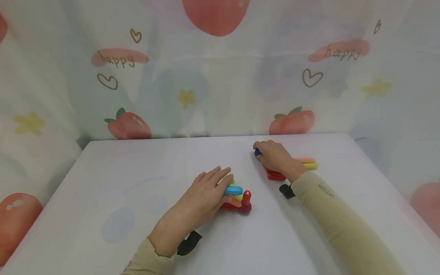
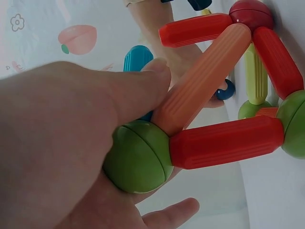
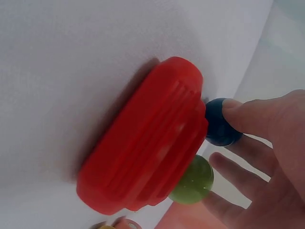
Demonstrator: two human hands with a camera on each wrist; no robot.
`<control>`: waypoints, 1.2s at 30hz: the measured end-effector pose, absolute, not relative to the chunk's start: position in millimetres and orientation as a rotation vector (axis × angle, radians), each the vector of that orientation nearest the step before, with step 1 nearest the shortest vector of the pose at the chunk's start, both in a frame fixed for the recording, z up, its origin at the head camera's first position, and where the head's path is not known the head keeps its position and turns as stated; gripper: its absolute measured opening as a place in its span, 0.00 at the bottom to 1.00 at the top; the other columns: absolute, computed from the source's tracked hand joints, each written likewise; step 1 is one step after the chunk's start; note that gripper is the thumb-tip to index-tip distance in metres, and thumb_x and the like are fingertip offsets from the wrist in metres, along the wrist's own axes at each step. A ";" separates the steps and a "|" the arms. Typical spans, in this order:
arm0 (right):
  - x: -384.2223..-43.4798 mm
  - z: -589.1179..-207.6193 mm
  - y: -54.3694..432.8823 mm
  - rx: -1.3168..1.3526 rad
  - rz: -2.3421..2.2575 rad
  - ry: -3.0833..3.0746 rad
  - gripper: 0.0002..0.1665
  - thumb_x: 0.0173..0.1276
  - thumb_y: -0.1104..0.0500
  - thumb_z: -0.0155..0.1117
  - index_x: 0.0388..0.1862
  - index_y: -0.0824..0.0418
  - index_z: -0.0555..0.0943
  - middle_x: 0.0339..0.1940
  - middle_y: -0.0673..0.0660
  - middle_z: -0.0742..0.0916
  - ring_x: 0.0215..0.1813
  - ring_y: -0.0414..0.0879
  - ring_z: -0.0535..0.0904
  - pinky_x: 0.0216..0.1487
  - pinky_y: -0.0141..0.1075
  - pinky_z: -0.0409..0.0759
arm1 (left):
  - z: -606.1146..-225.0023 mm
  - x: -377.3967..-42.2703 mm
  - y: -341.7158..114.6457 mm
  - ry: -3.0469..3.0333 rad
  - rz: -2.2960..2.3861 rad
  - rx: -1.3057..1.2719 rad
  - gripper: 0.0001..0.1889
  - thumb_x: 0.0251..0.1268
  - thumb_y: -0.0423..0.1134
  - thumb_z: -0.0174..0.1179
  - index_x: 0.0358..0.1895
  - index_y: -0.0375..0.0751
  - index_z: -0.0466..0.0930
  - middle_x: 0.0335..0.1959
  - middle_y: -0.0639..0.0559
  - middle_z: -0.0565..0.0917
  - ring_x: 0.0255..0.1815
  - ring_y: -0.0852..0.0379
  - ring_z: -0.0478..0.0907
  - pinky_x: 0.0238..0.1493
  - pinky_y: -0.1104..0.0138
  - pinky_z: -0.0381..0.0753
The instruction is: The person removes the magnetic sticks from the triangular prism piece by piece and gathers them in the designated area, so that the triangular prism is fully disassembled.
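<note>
My left hand (image 1: pixel 204 194) holds a structure of magnetic rods and balls at the table's middle. In the left wrist view, its thumb lies along an orange rod (image 2: pixel 205 78) above a green ball (image 2: pixel 143 160). Red rods (image 2: pixel 226 141) and a dark red ball (image 2: pixel 251 14) join this frame, and a blue rod (image 1: pixel 233 190) lies on top. Farther back to the right, my right hand (image 1: pixel 275 157) pinches a dark blue ball (image 3: pixel 220 123) between thumb and fingers. Beside that ball are red rods (image 3: pixel 138 148) and a green ball (image 3: pixel 194 181), near the fingertips.
An orange rod (image 1: pixel 304 160) and a yellow rod (image 1: pixel 311 166) lie beyond my right wrist. Both hands work over a white table (image 1: pixel 103 172), with a printed curtain (image 1: pixel 227 76) hanging behind its far edge. Black straps (image 1: pixel 189 243) show near the wrists.
</note>
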State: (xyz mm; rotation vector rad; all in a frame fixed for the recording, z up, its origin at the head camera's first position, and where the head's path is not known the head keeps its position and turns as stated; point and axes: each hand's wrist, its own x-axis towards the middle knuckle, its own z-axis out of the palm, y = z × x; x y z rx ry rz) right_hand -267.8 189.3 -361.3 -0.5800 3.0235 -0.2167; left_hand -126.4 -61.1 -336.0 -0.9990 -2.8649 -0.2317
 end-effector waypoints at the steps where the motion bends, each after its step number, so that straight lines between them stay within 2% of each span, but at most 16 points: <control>1: -268.1 -362.2 189.8 -0.573 -0.213 3.020 0.22 0.71 0.63 0.61 0.63 0.64 0.75 0.54 0.65 0.85 0.53 0.58 0.79 0.61 0.52 0.79 | -336.0 -126.4 -61.0 -2.872 -0.230 -0.997 0.31 0.68 0.51 0.61 0.71 0.44 0.68 0.75 0.48 0.67 0.75 0.44 0.64 0.69 0.49 0.72; 8: -262.5 -359.7 190.4 -0.446 -0.313 2.977 0.29 0.70 0.63 0.61 0.69 0.61 0.70 0.65 0.66 0.78 0.63 0.61 0.73 0.64 0.56 0.76 | -335.1 -125.7 -60.2 -2.890 -0.210 -0.989 0.30 0.69 0.48 0.62 0.71 0.44 0.68 0.75 0.48 0.66 0.76 0.45 0.64 0.70 0.48 0.71; 11: -254.5 -356.8 190.7 -0.445 -0.378 3.003 0.29 0.69 0.63 0.62 0.69 0.61 0.71 0.68 0.66 0.75 0.68 0.62 0.70 0.66 0.58 0.74 | -334.9 -125.6 -59.8 -2.890 -0.209 -0.990 0.30 0.68 0.48 0.62 0.71 0.44 0.68 0.75 0.48 0.66 0.76 0.45 0.64 0.70 0.48 0.71; 15: -239.1 -355.3 191.1 -0.518 -0.483 3.070 0.26 0.69 0.65 0.61 0.66 0.62 0.73 0.68 0.65 0.75 0.69 0.63 0.69 0.67 0.58 0.73 | -335.7 -125.7 -59.9 -2.856 -0.223 -0.994 0.31 0.67 0.49 0.63 0.71 0.44 0.68 0.74 0.47 0.68 0.75 0.45 0.65 0.69 0.49 0.72; 22: -203.0 -350.4 186.1 -0.624 -0.755 3.124 0.23 0.68 0.66 0.63 0.62 0.62 0.75 0.64 0.64 0.77 0.66 0.60 0.72 0.63 0.55 0.77 | -337.5 -124.2 -61.9 -2.822 -0.286 -0.973 0.35 0.66 0.51 0.63 0.73 0.44 0.65 0.71 0.46 0.71 0.72 0.47 0.67 0.67 0.51 0.74; 29: -168.6 -347.3 179.7 -0.670 -0.950 3.064 0.22 0.68 0.63 0.65 0.61 0.60 0.77 0.60 0.58 0.81 0.60 0.55 0.77 0.58 0.51 0.82 | -335.7 -124.1 -61.8 -2.851 -0.311 -0.940 0.40 0.63 0.49 0.67 0.75 0.43 0.61 0.71 0.46 0.69 0.71 0.50 0.68 0.67 0.53 0.74; 33: -154.2 -346.3 179.2 -0.756 -0.998 2.937 0.21 0.68 0.62 0.66 0.59 0.57 0.78 0.58 0.54 0.83 0.60 0.53 0.79 0.57 0.50 0.82 | -332.8 -122.6 -62.2 -2.916 -0.317 -0.878 0.41 0.62 0.49 0.68 0.76 0.44 0.60 0.72 0.46 0.69 0.71 0.49 0.70 0.67 0.53 0.75; 36: -147.2 -343.4 180.7 -0.787 -1.054 2.760 0.19 0.69 0.62 0.64 0.58 0.54 0.78 0.55 0.52 0.84 0.56 0.49 0.82 0.56 0.46 0.83 | -331.2 -121.7 -63.5 -2.949 -0.305 -0.824 0.40 0.63 0.49 0.67 0.75 0.41 0.61 0.72 0.45 0.70 0.71 0.49 0.70 0.65 0.53 0.76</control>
